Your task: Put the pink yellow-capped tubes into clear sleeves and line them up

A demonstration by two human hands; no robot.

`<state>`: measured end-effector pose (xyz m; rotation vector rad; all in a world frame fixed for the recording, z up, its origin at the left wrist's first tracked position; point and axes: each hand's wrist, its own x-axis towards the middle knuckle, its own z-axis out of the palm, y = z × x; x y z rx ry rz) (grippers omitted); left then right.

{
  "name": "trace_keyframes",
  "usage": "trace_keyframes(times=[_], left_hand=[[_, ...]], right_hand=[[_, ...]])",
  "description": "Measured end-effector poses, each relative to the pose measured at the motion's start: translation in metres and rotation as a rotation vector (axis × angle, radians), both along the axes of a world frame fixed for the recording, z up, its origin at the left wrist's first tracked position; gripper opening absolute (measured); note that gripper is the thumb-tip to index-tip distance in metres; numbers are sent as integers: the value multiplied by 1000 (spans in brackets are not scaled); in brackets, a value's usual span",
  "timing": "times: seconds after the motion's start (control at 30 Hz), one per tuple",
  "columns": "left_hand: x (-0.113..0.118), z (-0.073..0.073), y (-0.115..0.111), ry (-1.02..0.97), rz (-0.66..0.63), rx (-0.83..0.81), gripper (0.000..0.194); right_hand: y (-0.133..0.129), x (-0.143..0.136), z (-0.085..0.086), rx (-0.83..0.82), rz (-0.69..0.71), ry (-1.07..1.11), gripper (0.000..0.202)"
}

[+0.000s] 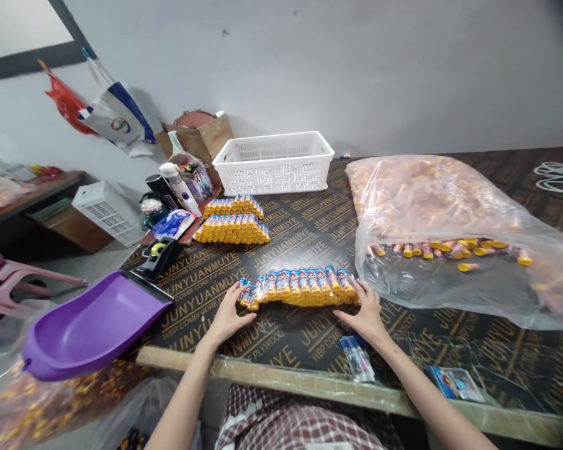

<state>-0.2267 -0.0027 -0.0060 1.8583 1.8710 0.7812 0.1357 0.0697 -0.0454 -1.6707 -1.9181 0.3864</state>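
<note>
A stacked row of small tubes [304,286] with blue printed labels and yellow ends lies on the dark plywood table in front of me. My left hand [229,312] is at the row's left end, fingertips against the outermost tubes and thumb spread apart. At the opposite end my right hand [363,312] touches the last tubes with its fingers, its thumb also held away. Both hands are open, on either side of the row. A few tubes at the left end tilt out of line. Behind it sit more stacked tubes [232,229].
A white plastic basket [272,175] stands against the wall. To the right lies a large clear bag [417,200] of pink, yellow-ended tubes. A purple dustpan [89,325] and a tape dispenser [157,257] are at the left. Printed packets [358,358] lie near the wooden front edge [281,375].
</note>
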Motion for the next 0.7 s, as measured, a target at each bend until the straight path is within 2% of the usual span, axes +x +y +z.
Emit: trace_keyframes(times=[0.23,0.37,0.47,0.6,0.7], left_hand=[[4,-12,2,71,57,58,46],[4,-14,2,88,64,64,43],[4,-14,1,95,43,78,52],[8,-18,3,136,52,85,81],[14,-24,5,199,76,70,82]], right_hand=[[-3,3,-4,-9,61,11,88],[-6,2,-2,-19,71,19,93],[-7,1,0,-37,76,22,91],[-8,-3,3,-43,71,22,92],[-8,-8,1,-15,60,11,94]])
